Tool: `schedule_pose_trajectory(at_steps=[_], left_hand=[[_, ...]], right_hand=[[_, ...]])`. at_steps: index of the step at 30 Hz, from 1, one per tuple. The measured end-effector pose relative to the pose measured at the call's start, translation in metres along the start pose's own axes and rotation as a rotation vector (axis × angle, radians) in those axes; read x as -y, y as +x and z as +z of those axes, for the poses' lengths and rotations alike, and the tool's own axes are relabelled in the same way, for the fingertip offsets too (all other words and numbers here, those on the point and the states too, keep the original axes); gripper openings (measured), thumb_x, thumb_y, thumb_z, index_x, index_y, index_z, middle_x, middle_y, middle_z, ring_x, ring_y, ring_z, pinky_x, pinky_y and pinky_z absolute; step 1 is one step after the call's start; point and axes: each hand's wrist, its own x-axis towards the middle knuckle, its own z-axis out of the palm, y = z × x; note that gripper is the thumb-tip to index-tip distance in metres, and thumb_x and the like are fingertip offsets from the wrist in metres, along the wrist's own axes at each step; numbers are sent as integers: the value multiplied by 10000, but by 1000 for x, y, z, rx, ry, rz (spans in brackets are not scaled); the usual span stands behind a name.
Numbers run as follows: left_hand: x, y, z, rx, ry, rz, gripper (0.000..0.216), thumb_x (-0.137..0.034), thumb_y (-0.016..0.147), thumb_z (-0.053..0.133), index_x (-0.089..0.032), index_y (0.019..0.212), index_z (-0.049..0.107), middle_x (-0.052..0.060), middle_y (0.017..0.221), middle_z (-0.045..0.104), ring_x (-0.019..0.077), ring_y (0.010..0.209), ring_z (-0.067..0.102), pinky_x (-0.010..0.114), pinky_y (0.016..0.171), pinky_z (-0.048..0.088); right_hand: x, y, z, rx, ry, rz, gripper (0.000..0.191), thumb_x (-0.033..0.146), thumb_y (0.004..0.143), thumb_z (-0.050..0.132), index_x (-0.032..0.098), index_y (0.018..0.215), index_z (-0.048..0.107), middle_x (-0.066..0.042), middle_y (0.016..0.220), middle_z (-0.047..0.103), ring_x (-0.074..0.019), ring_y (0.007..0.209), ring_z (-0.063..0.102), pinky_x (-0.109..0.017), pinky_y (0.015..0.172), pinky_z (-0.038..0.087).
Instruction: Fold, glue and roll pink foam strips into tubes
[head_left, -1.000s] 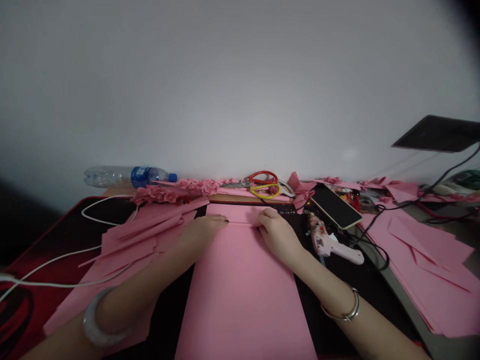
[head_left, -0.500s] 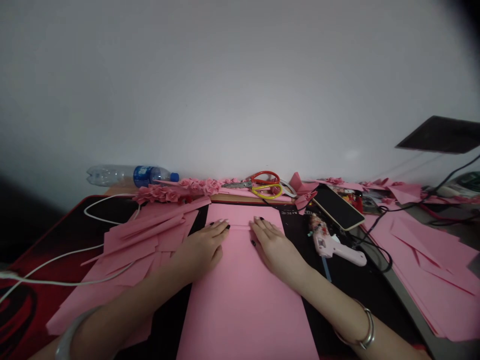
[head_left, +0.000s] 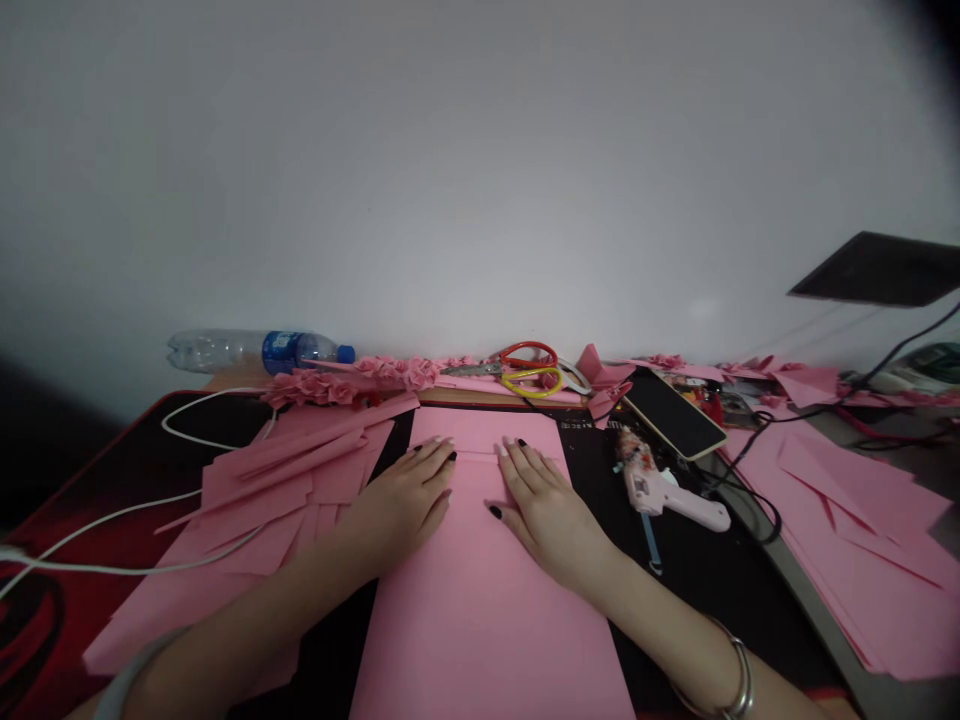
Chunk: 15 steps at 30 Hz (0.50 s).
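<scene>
A long sheet of pink paper (head_left: 487, 620) lies in front of me, with a narrow fold or crease running across it near its far end. My left hand (head_left: 409, 500) rests on the left part of the sheet, fingers stretched out flat toward the crease. On the right side, my right hand (head_left: 551, 510) lies flat too, its fingers spread and the thumb held apart. Both sets of fingertips touch the paper at the crease. Neither hand grips anything.
Cut pink paper pieces (head_left: 255, 510) lie at left under white cables. Along the wall are a plastic bottle (head_left: 232, 352), paper flowers (head_left: 397, 370) and scissors (head_left: 525, 370). At right sit a phone (head_left: 675, 415), a glue gun (head_left: 667, 490) and more pink sheets (head_left: 862, 570).
My right hand's fingers have spread a little and its thumb has moved outward from the fingers. The left hand stays flat at the crease.
</scene>
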Motion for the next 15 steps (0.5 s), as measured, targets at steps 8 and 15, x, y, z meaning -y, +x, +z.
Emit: schedule_pose_trajectory(at_steps=[8, 15], left_hand=[[0, 15, 3, 111, 21, -17, 446, -96, 882, 377, -125, 1306, 512, 113, 1388, 505, 256, 1306, 431, 405, 1074, 375], [8, 18, 6, 130, -41, -10, 514, -6, 803, 367, -140, 1266, 545, 93, 1335, 562, 197, 1229, 524, 334, 1033, 420]], right_hand=[[5, -1, 0, 2, -42, 29, 534, 282, 939, 436, 42, 1413, 382, -169, 1474, 350, -292, 1355, 351, -468, 1108, 327], [1, 4, 4, -54, -85, 21, 443, 141, 939, 390, 61, 1370, 457, -166, 1404, 462, -268, 1278, 471, -439, 1057, 408]])
